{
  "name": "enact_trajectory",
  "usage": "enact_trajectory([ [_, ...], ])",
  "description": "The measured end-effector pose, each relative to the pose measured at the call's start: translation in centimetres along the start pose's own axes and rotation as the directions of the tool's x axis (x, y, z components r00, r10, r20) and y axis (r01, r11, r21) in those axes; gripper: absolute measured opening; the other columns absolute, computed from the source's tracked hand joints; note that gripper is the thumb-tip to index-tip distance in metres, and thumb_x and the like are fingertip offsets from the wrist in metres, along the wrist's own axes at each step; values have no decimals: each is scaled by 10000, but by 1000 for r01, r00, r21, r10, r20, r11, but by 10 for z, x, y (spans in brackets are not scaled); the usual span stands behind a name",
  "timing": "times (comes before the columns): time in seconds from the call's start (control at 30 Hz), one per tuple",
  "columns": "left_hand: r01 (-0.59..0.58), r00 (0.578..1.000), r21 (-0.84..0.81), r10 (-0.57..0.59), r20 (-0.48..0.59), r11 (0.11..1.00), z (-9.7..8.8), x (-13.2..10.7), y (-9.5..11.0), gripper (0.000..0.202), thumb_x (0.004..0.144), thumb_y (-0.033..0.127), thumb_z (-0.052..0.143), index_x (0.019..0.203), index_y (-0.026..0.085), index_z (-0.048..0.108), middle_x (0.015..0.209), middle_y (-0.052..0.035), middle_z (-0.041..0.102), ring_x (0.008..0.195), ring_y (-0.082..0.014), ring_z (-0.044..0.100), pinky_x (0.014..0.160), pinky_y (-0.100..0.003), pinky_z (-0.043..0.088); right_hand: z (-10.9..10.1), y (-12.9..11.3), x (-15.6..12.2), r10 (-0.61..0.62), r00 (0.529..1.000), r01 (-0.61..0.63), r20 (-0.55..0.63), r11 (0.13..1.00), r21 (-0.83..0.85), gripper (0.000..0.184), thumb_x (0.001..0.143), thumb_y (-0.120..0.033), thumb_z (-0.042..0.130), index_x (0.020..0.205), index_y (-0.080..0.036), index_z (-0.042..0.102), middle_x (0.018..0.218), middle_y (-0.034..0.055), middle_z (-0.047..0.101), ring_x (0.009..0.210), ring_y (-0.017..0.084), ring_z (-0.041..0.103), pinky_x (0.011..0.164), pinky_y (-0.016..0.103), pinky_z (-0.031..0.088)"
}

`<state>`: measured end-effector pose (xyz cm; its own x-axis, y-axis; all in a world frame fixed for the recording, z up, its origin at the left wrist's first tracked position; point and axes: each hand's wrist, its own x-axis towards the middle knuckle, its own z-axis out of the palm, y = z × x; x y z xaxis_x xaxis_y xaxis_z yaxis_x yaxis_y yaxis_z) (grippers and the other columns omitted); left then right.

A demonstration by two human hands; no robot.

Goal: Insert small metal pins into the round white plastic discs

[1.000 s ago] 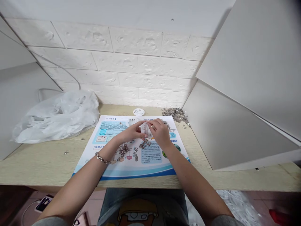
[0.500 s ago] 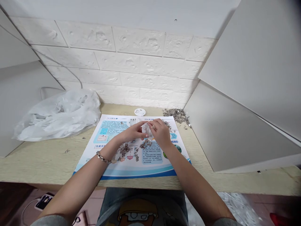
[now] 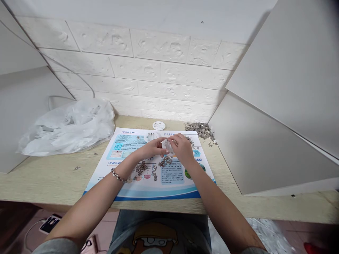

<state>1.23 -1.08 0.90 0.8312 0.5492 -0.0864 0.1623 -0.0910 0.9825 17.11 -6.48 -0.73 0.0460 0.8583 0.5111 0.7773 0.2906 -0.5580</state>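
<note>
L hand (image 3: 150, 149) & R hand (image 3: 182, 148) closed firmly on white plastic piece (image 3: 167, 145), held above printed poster (image 3: 159, 193); metal bits (image 3: 165, 161) lie heaped on it, big pile (image 3: 200, 129) left at back.

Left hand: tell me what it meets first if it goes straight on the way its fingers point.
The small white plastic piece comes first: the fingertips of the left hand seem already at it, though depth is hard to judge. The right hand lies just beyond.
</note>
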Motion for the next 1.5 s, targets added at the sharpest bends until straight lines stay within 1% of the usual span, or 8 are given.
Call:
enact_trajectory([
  [0.27,-1,1000,-42,2,21,999,0,1,1,474,709,314,634,1139,154,511,722,-12,569,591,-112,513,593,-272,403,2,5,1,-1,999,0,44,999,33,223,844,-254,412,809,-177,618,875,59,587,780,158,542,699,273,404],
  [0.53,2,1000,2,-2,-9,1000,-2,1,-4,512,716,334,632,1183,179,492,724,-13,563,592,-114,519,605,-274,407,1,1,0,9,1000,-10,16,999,36,184,829,-259,444,798,-173,605,842,50,578,753,147,536,686,262,396],
  [0.7,-15,1000,23,15,2,1000,-3,2,-7,533,722,340,626,1206,177,472,762,-34,571,613,-123,523,590,-267,403,0,-2,-1,28,999,-28,15,999,37,190,831,-267,435,810,-169,596,844,51,575,732,143,531,661,257,393],
  [1.03,-42,999,-17,42,-6,999,2,-1,5,505,722,273,629,1189,152,481,722,-10,570,595,-109,516,589,-255,408,0,-1,-2,-23,1000,23,15,1000,-2,174,812,-241,447,818,-180,610,862,46,578,729,139,535,625,244,391],
  [1.13,-47,999,-18,47,1,999,3,-2,5,533,719,260,631,1214,156,461,688,1,563,589,-108,510,569,-244,403,-1,-3,-2,-21,1000,21,7,1000,-14,164,806,-226,443,803,-174,597,864,45,579,717,134,534,625,241,391],
  [1.23,-47,999,-28,47,20,999,2,-1,4,554,721,260,630,1236,171,443,731,-7,570,598,-105,511,570,-243,410,-1,-6,-3,-9,1000,9,-11,1000,-22,148,799,-216,439,796,-166,578,852,48,575,717,133,531,626,240,390],
  [1.33,-56,998,-48,58,29,997,3,-1,4,541,722,253,624,1230,173,454,771,-19,572,611,-105,508,582,-249,421,-1,-7,-4,-10,1000,10,-15,1000,-16,134,795,-207,435,797,-164,562,840,46,571,712,129,527,621,236,385],
  [1.5,-80,996,-56,82,23,995,3,-1,5,532,715,244,626,1219,175,472,742,-12,563,613,-103,486,573,-239,405,-2,-7,-3,-23,1000,23,-2,999,-42,119,792,-205,436,764,-165,545,831,38,566,687,123,519,597,229,373],
])
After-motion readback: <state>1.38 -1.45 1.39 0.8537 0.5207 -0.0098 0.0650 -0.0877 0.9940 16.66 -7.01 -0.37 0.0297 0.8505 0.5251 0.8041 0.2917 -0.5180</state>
